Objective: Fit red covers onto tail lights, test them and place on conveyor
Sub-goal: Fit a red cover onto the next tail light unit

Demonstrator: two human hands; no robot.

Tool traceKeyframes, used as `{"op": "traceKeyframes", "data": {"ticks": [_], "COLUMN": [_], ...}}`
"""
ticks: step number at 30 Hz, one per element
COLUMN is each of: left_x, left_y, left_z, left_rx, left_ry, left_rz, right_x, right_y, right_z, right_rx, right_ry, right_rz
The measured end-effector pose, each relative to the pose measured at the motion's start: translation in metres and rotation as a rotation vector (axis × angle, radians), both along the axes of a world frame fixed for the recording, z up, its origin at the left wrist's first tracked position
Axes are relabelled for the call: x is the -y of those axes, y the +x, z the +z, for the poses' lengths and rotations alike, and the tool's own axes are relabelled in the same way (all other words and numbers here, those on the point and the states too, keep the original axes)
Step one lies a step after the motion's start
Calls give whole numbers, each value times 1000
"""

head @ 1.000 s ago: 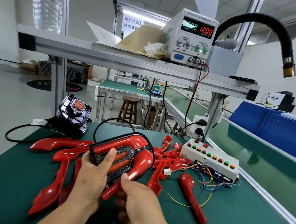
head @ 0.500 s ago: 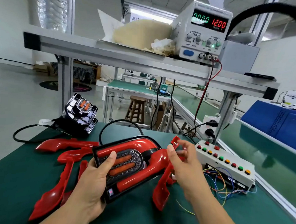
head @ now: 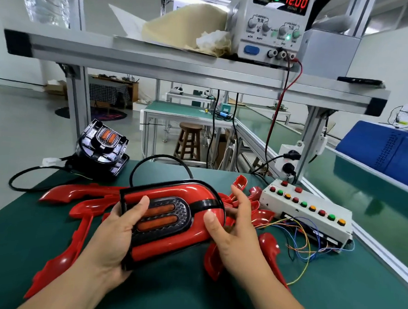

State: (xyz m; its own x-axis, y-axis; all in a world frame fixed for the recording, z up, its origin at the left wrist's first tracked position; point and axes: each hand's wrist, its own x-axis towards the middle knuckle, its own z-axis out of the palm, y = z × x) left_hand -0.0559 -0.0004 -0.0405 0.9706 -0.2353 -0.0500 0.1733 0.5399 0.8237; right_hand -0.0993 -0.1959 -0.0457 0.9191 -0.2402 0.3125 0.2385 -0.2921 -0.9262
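Left hand (head: 111, 239) grips tail light (head: 163, 217) at its left end, thumb on the lens. Right hand (head: 237, 235) clamps the right end, thumb on fitted red cover (head: 184, 193). Unit held over loose red covers (head: 62, 193) on green bench (head: 13, 250), button box (head: 313, 217) just right.

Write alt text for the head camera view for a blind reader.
Two hands hold a tail light fitted with red covers over a workbench, the left hand gripping its left end, the right hand its right end. Beneath lie loose red covers; a button box sits to the right, a power supply above.
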Motion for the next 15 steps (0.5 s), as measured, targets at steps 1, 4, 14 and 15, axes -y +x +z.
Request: {"op": "traceKeyframes", "data": {"ticks": [1, 4, 14, 15], "left_x": [0, -3, -20, -20], "left_y": [0, 1, 9, 10], "left_z": [0, 1, 4, 4], "left_rx": [-6, -43, 23, 39], "left_ry": [-3, -16, 54, 67], "left_rz": [15, 35, -19, -17], "right_x": [1, 4, 3, 4], "right_y": [-2, -8, -13, -13], "right_z": [2, 8, 12, 13], "right_rx": [11, -32, -77, -75], "right_ry": [-13, -31, -246, -261], "right_rz": [69, 261, 159, 161]}}
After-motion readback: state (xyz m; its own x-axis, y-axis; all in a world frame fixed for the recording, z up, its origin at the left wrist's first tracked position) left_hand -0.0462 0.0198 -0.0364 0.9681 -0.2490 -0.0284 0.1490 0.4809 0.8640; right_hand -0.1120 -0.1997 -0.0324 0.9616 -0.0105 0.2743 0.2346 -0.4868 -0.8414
